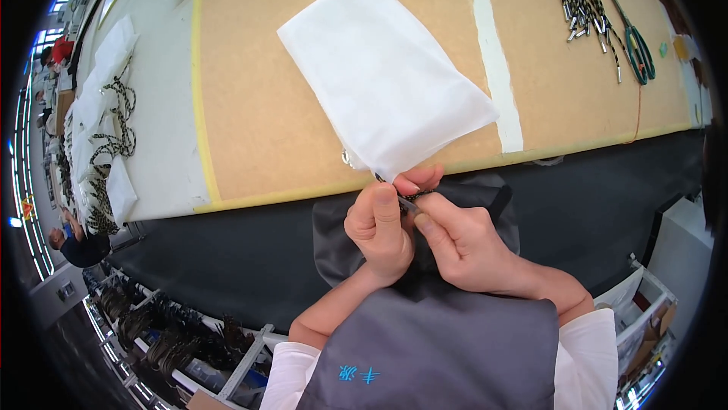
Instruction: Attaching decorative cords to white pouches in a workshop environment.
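Note:
A white fabric pouch (387,69) lies on the table, its near corner reaching over the front edge to my hands. My left hand (383,228) is closed at that corner, thumb and fingers pinching a dark patterned cord (419,194). Close beside it, my right hand (470,247) is closed too, with the cord running out by its fingers. Between the two hands shows a small greyish, metallic-looking piece (409,204), partly covered by my fingertips. A small metal ring (346,157) peeks out at the pouch's left edge.
Green-handled scissors (639,53) and a bundle of dark cords with metal tips (580,12) lie at the far right. More white pouches with cords (106,114) are piled at the left. Yellow tape (199,106) crosses the table. People work in the left background.

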{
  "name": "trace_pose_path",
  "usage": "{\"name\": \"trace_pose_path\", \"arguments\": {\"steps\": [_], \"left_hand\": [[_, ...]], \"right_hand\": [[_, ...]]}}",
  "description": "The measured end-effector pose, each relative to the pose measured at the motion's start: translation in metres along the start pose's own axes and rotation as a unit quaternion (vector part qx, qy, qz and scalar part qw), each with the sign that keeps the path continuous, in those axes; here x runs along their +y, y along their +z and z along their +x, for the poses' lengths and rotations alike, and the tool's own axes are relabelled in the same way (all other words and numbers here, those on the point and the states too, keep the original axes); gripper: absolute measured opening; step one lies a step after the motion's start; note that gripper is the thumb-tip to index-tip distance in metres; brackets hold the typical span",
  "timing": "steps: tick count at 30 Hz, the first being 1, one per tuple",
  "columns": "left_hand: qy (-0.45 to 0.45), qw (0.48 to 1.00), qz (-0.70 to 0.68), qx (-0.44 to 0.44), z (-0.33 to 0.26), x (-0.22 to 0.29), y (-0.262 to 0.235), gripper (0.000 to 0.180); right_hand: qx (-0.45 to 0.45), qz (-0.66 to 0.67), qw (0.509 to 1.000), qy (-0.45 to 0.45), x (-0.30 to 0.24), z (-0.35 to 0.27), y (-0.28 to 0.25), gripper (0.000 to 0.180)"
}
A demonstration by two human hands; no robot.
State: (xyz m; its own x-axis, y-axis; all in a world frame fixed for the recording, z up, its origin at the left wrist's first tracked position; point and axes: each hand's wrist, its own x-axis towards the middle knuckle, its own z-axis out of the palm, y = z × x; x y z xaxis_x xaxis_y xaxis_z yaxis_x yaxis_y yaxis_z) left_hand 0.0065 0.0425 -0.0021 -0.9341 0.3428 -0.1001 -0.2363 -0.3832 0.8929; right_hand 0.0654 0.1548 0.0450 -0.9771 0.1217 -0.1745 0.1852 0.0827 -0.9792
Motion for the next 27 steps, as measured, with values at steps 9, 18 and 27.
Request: {"name": "trace_pose_path", "arguments": {"steps": [9,18,27], "left_hand": [[-0.021,0.998,-0.045,-0.048,0.004,0.012,-0.009,0.038],[-0.290,0.923,-0.212,-0.136,0.013,0.031,-0.024,0.044],[-0.158,0.971,-0.116,-0.138,0.007,0.019,-0.021,0.036]], "right_hand": [[-0.127,0.491,0.826,0.245,0.004,-0.003,-0.002,0.027],[-0.140,0.478,0.827,0.259,0.000,-0.007,-0.013,0.027],[-0.147,0.436,0.838,0.292,-0.003,-0.002,-0.025,0.022]]}}
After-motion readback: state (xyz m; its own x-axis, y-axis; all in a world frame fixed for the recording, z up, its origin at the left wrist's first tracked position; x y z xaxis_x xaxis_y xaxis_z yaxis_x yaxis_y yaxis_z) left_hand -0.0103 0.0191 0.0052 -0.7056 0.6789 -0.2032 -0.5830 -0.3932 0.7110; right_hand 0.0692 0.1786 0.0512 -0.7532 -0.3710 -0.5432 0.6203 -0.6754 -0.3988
